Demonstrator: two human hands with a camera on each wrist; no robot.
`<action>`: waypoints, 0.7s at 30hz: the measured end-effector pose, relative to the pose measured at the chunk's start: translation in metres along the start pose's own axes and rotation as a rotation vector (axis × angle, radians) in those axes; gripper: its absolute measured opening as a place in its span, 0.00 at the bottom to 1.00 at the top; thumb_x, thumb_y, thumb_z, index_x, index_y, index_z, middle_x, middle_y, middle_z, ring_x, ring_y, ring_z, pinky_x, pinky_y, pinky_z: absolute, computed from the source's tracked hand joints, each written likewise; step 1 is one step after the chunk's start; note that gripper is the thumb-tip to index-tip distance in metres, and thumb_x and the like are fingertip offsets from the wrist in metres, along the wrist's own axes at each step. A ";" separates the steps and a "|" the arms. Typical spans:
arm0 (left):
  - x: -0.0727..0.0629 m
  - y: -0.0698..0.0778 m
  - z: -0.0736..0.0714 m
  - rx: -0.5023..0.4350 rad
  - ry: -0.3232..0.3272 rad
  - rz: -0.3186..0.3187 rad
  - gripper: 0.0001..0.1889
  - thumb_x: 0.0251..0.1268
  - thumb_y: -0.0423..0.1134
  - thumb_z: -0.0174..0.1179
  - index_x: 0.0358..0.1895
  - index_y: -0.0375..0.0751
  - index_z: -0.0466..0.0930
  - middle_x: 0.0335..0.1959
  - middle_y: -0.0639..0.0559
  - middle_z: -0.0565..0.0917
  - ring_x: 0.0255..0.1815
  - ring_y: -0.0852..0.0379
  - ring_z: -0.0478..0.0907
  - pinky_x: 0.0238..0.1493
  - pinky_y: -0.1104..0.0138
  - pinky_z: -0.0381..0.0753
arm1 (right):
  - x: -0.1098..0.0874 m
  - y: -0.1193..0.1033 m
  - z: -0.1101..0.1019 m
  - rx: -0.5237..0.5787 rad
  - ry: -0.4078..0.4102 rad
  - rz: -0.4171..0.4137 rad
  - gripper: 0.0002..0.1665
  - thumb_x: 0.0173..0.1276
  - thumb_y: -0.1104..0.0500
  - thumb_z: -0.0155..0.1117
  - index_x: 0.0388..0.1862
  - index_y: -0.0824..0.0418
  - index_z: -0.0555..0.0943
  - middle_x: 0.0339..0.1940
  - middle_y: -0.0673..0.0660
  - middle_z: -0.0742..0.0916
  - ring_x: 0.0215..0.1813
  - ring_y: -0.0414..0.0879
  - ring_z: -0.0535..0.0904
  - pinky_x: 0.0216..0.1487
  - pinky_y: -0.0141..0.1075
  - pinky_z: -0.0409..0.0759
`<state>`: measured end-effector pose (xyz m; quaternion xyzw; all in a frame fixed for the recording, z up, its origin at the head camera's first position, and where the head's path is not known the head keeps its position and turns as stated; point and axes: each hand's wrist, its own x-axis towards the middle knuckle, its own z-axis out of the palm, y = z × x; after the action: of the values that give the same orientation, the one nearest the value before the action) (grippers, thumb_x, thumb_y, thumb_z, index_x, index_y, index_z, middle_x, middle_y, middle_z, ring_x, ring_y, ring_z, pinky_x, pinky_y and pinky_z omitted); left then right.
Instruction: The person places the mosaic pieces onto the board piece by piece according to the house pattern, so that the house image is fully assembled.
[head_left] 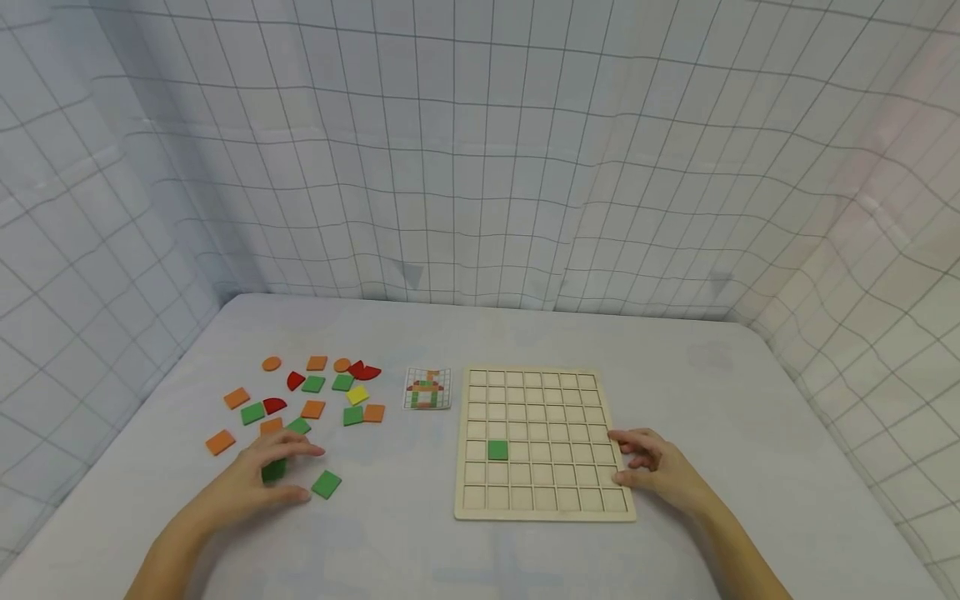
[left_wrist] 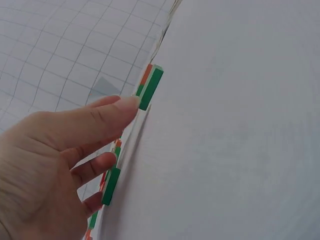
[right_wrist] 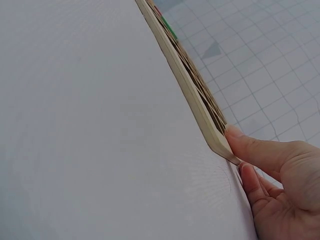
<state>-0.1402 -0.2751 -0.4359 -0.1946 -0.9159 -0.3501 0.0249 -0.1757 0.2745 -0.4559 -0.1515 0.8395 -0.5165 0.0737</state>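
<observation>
My left hand hovers over the near side of the loose tiles, thumb and fingers apart. A green square tile lies just beyond its thumb tip, and another green tile shows beneath the palm. In the left wrist view a green tile appears right by the thumb; contact is unclear. A pale wooden grid board lies to the right, with one green square in a cell. My right hand rests its thumb and fingertips at the board's right edge, near the lower corner.
Orange, green, red and yellow tiles lie scattered on the left, including a yellow square and an orange circle. A small printed pattern card lies left of the board. Behind the white table hangs a checked curtain.
</observation>
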 end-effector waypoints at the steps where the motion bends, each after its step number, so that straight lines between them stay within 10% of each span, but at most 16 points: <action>1: 0.000 -0.001 0.001 0.002 0.000 0.005 0.22 0.44 0.44 0.71 0.47 0.52 0.80 0.46 0.57 0.73 0.49 0.73 0.60 0.45 0.57 0.66 | 0.000 0.000 0.000 -0.006 0.003 -0.003 0.36 0.50 0.62 0.72 0.58 0.68 0.71 0.46 0.62 0.74 0.39 0.39 0.73 0.40 0.26 0.73; 21: 0.002 -0.007 0.015 -0.003 0.054 0.069 0.15 0.42 0.44 0.71 0.38 0.60 0.82 0.41 0.63 0.70 0.48 0.72 0.56 0.44 0.47 0.46 | 0.001 0.002 0.000 -0.014 0.006 0.021 0.37 0.49 0.61 0.72 0.59 0.67 0.71 0.47 0.62 0.74 0.39 0.39 0.72 0.41 0.26 0.72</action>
<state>-0.1431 -0.2692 -0.4515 -0.2169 -0.9070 -0.3557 0.0613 -0.1775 0.2750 -0.4578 -0.1419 0.8449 -0.5101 0.0755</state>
